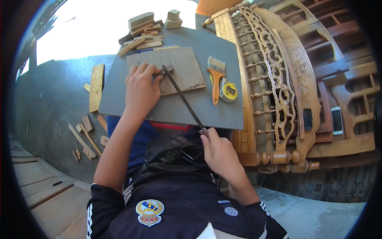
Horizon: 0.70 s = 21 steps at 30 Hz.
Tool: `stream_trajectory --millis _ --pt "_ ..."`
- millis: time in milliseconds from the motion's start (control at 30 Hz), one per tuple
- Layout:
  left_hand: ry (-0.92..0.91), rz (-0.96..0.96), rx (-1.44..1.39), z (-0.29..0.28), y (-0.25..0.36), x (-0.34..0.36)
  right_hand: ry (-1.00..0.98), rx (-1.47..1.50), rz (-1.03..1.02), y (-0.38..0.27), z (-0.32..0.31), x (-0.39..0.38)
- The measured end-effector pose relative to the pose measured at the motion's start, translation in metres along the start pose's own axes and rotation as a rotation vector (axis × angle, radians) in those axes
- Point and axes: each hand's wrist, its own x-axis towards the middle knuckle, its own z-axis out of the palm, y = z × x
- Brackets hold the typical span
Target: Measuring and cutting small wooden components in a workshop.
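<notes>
My left hand (142,87) pinches a small wooden piece (168,71) against a flat wooden board (189,65) on the grey table (215,44). My right hand (221,153) is wrapped round the handle of a long, dark, narrow file (184,98). The file slants from that hand, near the table's front edge, up to the wooden piece. Its far tip lies at the piece, close to my left fingertips. Much of the small piece is hidden under my left fingers.
Wood blocks (145,32) are piled at the table's far left. A paintbrush (216,77) and a yellow tape roll (229,91) lie right of the board. Carved wooden furniture (274,79) with two phones on it stands at the right. Offcuts (82,139) lie on the floor, left.
</notes>
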Motion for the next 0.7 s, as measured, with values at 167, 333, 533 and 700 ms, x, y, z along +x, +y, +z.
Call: stream_trajectory --millis 167,333,533,700 --pt "-0.028 0.028 0.001 0.001 -0.002 -0.002 0.000 -0.016 -0.050 -0.009 -0.003 0.030" --pt "-0.043 0.015 -0.012 0.006 -0.005 -0.005 0.089 -0.065 -0.086 -0.018 0.032 0.120" --pt "-0.034 -0.042 -0.002 0.006 0.003 -0.004 0.014 -0.079 -0.039 -0.013 0.012 0.052" --pt "-0.013 0.034 -0.111 0.007 -0.006 0.001 -0.050 -0.062 0.022 -0.017 -0.002 0.013"
